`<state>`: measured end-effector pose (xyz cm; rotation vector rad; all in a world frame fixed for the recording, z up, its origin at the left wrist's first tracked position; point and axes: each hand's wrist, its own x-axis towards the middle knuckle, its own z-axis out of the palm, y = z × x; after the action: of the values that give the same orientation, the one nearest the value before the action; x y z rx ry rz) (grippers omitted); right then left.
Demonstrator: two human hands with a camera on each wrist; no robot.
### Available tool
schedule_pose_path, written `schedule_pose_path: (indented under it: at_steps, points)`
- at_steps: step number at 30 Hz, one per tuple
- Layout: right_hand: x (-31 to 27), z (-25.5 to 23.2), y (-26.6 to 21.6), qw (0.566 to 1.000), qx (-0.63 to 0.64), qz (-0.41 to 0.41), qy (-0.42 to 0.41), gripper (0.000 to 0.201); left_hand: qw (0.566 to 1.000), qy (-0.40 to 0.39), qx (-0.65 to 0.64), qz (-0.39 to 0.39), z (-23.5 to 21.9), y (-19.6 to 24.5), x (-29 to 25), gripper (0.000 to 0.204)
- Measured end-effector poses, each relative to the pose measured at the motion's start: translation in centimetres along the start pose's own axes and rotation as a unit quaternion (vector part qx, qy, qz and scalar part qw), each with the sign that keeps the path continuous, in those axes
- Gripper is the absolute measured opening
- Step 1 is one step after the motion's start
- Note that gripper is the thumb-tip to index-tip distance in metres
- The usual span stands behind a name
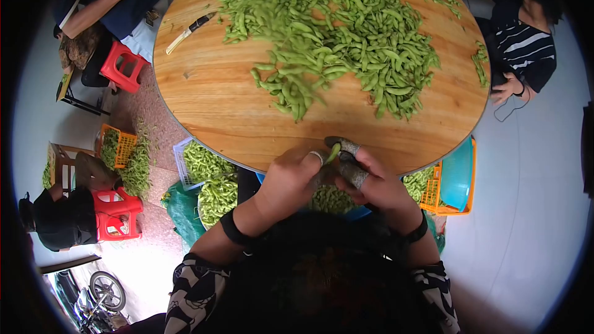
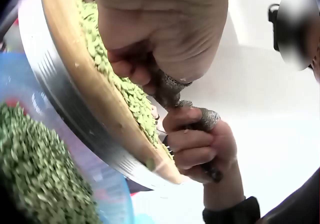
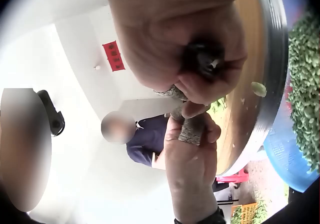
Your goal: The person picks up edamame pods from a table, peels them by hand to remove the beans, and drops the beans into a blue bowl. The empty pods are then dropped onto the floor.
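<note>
At the table's near edge my left hand point(image 1: 284, 176) pinches a green soybean pod point(image 1: 334, 152) between thumb and fingers. My right hand point(image 1: 374, 179) meets it from the other side, fingertips close to the pod. Grey woven finger covers point(image 3: 191, 134) wrap some digits of both hands. Curled in the right palm is a dark handle point(image 3: 200, 59), its butt end showing below the fist in the left wrist view; whatever it carries at the other end is hidden. Below the hands, a blue basin point(image 2: 117, 196) holds loose green beans point(image 2: 40, 169).
A large heap of pods point(image 1: 346, 37) covers the far part of the round wooden table point(image 1: 210, 105). A knife point(image 1: 192, 32) lies at its left. Crates stand below, including an orange one point(image 1: 458, 210). People sit around, near red stools point(image 1: 124, 65).
</note>
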<state>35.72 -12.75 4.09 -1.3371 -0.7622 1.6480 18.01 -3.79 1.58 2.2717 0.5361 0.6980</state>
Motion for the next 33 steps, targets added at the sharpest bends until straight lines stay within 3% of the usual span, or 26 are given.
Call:
schedule_pose_path:
  at_steps: [3,4,5,6,8,9,10,11,12,13,14,15,18,20,21,22,23,24,25,26,27,28,29,30,32,33]
  points:
    - [0.6,-0.9,1.9,0.994,0.085,0.029,-0.063,0.032,0.996,-0.005,0.088,0.000,0.0,-0.5,-1.0,0.018]
    - [0.8,-1.3,2.4,0.994,0.087,0.030,-0.065,0.032,0.989,-0.026,-0.132,-0.056,0.2,-1.3,-1.5,0.019]
    - [0.7,-1.7,2.9,0.965,0.207,0.051,-0.153,0.030,0.931,-0.045,-0.346,-0.109,0.2,-1.8,-1.9,0.019]
    - [0.7,-1.9,3.2,0.913,0.324,0.070,-0.236,0.029,0.930,-0.046,-0.346,-0.111,-0.3,-2.1,-2.1,0.019]
    - [0.5,-1.7,3.3,0.914,0.318,0.063,-0.243,0.028,0.780,-0.151,-0.554,-0.248,-1.4,-2.5,-2.0,0.016]
    - [0.4,-1.7,3.3,0.916,0.310,0.056,-0.250,0.028,0.780,-0.152,-0.554,-0.248,-1.2,-2.1,-1.8,0.016]
    - [0.2,-1.5,3.1,0.916,0.310,0.055,-0.249,0.028,0.827,-0.115,-0.494,-0.244,-0.8,-1.5,-1.5,0.016]
    - [-0.2,-1.0,2.6,0.942,0.278,0.070,-0.173,0.028,0.867,-0.078,-0.431,-0.238,-0.5,-0.8,-1.2,0.015]
    - [-0.5,-0.5,2.0,0.962,0.242,0.085,-0.096,0.029,0.867,-0.078,-0.431,-0.237,-0.5,-0.4,-1.0,0.015]
    - [-0.8,0.0,1.5,0.962,0.242,0.085,-0.095,0.029,0.980,-0.065,-0.139,-0.129,-0.5,0.0,-0.8,0.017]
    - [-1.2,0.5,1.0,0.978,0.187,0.054,-0.069,0.030,0.985,-0.044,0.168,-0.006,-0.4,0.2,-0.7,0.020]
    - [-1.4,0.8,0.8,0.990,0.132,0.023,-0.044,0.032,0.984,-0.044,0.170,-0.007,-0.2,0.4,-0.6,0.020]
    - [-1.2,0.7,1.1,0.987,0.157,0.033,-0.002,0.034,0.973,-0.008,0.227,0.053,0.7,0.4,-0.8,0.031]
    - [-1.1,0.1,1.6,0.983,0.177,0.040,-0.025,0.034,0.998,0.018,0.055,-0.001,1.3,-0.1,-1.2,0.020]
    - [-1.0,-0.4,1.9,0.979,0.194,0.049,-0.048,0.034,0.998,0.017,0.055,0.000,1.1,0.1,-1.3,0.020]
    - [-0.9,-0.8,2.4,0.979,0.194,0.050,-0.048,0.034,0.966,-0.034,-0.208,-0.151,0.7,0.4,-1.4,0.017]
    - [-0.8,-1.3,3.0,0.974,0.209,0.040,-0.082,0.034,0.841,-0.081,-0.450,-0.289,0.4,0.5,-1.6,0.018]
    - [-0.8,-1.3,2.9,0.967,0.224,0.030,-0.115,0.034,0.841,-0.082,-0.450,-0.289,0.4,0.4,-1.8,0.018]
    - [-1.1,-1.0,2.7,0.967,0.225,0.031,-0.114,0.034,0.800,-0.071,-0.501,-0.322,0.5,0.3,-2.1,0.021]
    - [-1.2,-0.4,2.2,0.981,0.182,0.040,-0.052,0.035,0.756,-0.058,-0.549,-0.352,0.6,0.1,-2.3,0.024]
    - [-1.3,0.0,1.8,0.989,0.137,0.050,0.009,0.037,0.755,-0.058,-0.549,-0.353,0.6,-0.1,-2.3,0.024]
    - [-0.6,-0.2,2.7,0.989,0.136,0.051,0.008,0.037,0.819,-0.074,-0.473,-0.317,0.6,-0.2,-2.4,0.022]
    - [0.7,-0.6,4.3,0.983,-0.066,-0.138,0.098,0.040,0.872,-0.088,-0.391,-0.280,0.6,-0.3,-2.6,0.020]
    - [1.4,-0.5,4.5,0.894,-0.262,-0.317,0.179,0.043,0.872,-0.086,-0.391,-0.282,0.8,-0.5,-2.8,0.020]
    - [1.5,-0.8,4.1,0.896,-0.287,-0.301,0.155,0.046,0.964,-0.081,-0.198,-0.158,1.2,-0.6,-3.4,0.019]
    - [1.4,-0.7,3.8,0.896,-0.312,-0.288,0.133,0.048,0.964,-0.081,-0.199,-0.159,1.0,-0.1,-3.1,0.019]
